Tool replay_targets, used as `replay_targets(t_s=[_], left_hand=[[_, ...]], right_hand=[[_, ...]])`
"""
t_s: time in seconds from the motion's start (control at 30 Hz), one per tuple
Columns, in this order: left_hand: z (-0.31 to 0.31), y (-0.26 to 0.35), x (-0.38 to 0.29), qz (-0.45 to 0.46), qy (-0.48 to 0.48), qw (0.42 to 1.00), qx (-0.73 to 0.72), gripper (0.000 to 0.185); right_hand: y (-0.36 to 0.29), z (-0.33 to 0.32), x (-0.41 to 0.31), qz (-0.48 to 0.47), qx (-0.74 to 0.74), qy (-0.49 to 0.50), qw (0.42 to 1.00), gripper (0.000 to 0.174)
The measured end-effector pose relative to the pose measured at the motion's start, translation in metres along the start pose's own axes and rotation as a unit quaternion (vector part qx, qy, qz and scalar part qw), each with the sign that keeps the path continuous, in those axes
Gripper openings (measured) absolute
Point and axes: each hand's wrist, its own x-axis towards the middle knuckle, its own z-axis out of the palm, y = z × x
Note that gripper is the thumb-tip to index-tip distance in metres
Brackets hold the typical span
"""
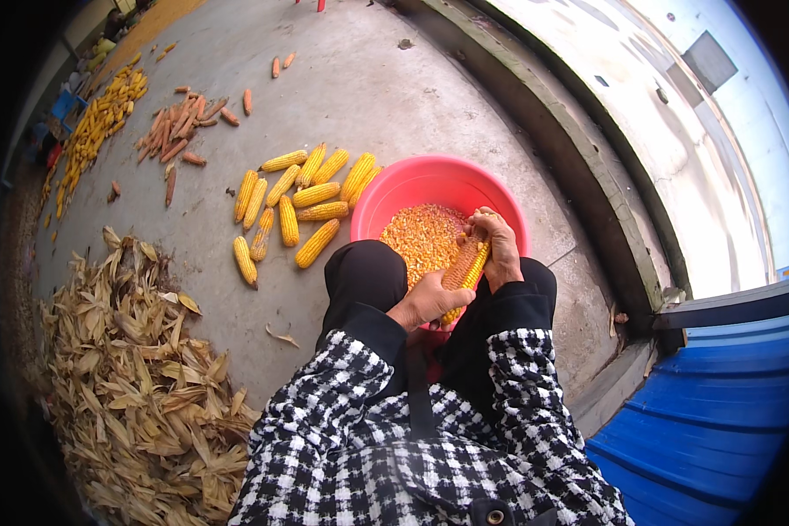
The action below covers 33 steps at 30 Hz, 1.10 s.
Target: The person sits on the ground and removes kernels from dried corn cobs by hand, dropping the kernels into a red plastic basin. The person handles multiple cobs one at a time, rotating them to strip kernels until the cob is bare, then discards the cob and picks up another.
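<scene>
A partly shelled ear of corn slants over a pink plastic basin; its left side shows bare cob and its right side still bears yellow kernels. My left hand grips the lower end of the ear. Around the upper end my right hand is closed, with a few kernels at its fingers. Loose corn kernels lie in the basin, which stands between and beyond my knees. Several whole ears of corn are spread on the concrete floor just left of the basin.
Dry corn husks form a large heap at the left. Shelled cobs and a long pile of ears lie farther off. A concrete ledge runs along the right, with blue corrugated metal sheeting at the lower right.
</scene>
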Motion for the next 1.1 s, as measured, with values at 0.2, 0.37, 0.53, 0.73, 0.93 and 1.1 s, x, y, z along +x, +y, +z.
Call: replay_targets(t_s=[0.2, 0.37, 0.53, 0.73, 0.93, 1.1], left_hand=[[0.003, -0.021, 0.014, 0.097, 0.203, 0.915, 0.334, 0.059], [0.001, -0.022, 0.014, 0.082, 0.193, 0.916, 0.341, 0.061], [-0.003, -0.006, 0.006, 0.007, 0.059, 0.992, 0.113, 0.047], [-0.003, 0.011, -0.006, -0.01, -0.014, 1.0, -0.022, 0.042], [0.001, 0.001, -0.003, 0.023, 0.012, 0.999, 0.041, 0.044], [0.001, -0.018, 0.008, 0.075, 0.107, 0.964, 0.23, 0.051]], right_hand=[[0.002, 0.004, 0.0, -0.008, -0.036, 0.087, 0.996, 0.016], [0.007, -0.006, 0.006, -0.04, -0.108, 0.09, 0.989, 0.016], [0.013, -0.015, 0.006, -0.073, -0.141, 0.069, 0.985, 0.019], [-0.004, -0.005, -0.005, 0.002, 0.085, 0.004, 0.996, 0.021], [-0.01, -0.01, -0.001, 0.032, 0.099, -0.027, 0.994, 0.012], [-0.002, -0.016, 0.005, -0.018, 0.008, -0.009, 1.0, 0.003]])
